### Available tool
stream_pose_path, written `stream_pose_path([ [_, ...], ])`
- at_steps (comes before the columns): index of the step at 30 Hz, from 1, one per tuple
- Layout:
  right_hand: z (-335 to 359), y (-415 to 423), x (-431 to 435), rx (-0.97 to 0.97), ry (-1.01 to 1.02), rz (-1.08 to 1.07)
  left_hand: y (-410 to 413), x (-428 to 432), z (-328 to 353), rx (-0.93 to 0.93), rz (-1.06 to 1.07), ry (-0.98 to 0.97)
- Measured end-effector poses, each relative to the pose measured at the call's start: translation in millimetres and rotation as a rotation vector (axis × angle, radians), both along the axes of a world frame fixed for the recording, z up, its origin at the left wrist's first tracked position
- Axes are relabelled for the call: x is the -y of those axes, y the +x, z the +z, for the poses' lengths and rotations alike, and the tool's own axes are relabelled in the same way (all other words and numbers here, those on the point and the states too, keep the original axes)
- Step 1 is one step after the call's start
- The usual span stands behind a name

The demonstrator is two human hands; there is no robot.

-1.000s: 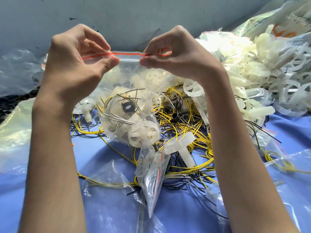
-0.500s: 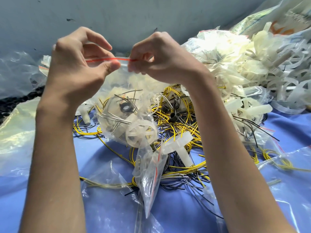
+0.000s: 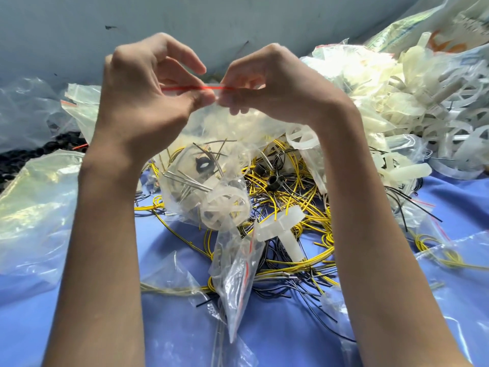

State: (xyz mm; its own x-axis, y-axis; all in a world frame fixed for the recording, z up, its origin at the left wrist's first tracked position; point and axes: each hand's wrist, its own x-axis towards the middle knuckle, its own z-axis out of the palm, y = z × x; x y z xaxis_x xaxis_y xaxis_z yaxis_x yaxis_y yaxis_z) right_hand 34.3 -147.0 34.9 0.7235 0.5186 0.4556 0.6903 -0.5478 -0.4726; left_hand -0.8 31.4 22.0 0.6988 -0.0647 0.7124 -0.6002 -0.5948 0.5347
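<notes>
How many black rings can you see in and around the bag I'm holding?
3. One black ring inside the zip bag; two more loose on the yellow wires right of it. Others may lie buried.

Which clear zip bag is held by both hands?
The bag holding a white wheel and metal pins: left hand and right hand pinch its red zip strip; the others lie on the blue cloth.
</notes>
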Motion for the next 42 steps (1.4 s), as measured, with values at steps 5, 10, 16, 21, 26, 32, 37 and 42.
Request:
stream_pose_path([
  [5,3,-2,-4,0.031,0.013,-0.034,-1,4,1,0.033,0.028,0.025],
  [10,3,-5,-4,0.014,0.029,-0.013,-1,-1,2,0.030,0.024,-0.002],
  [16,2,-5,-10,0.032,0.004,-0.004,-1,-2,1,0.021,0.030,-0.040],
  [21,4,-5,-12,0.075,0.045,-0.042,-6,1,3,0.019,0.029,-0.072],
  [26,4,-5,-12,0.093,0.047,-0.044,-9,3,4,0.007,0.001,-0.089],
  [32,3,-3,-8,0.041,0.102,0.010,-8,-2,3,0.059,0.032,-0.078],
  [37,-1,3,6,-0.009,-0.013,-0.027,3,-16,-3,-0.055,-0.035,-0.054],
  [42,0,3,7,0.009,0.076,-0.046,2,-19,-4,-0.007,0.015,-0.030],
])
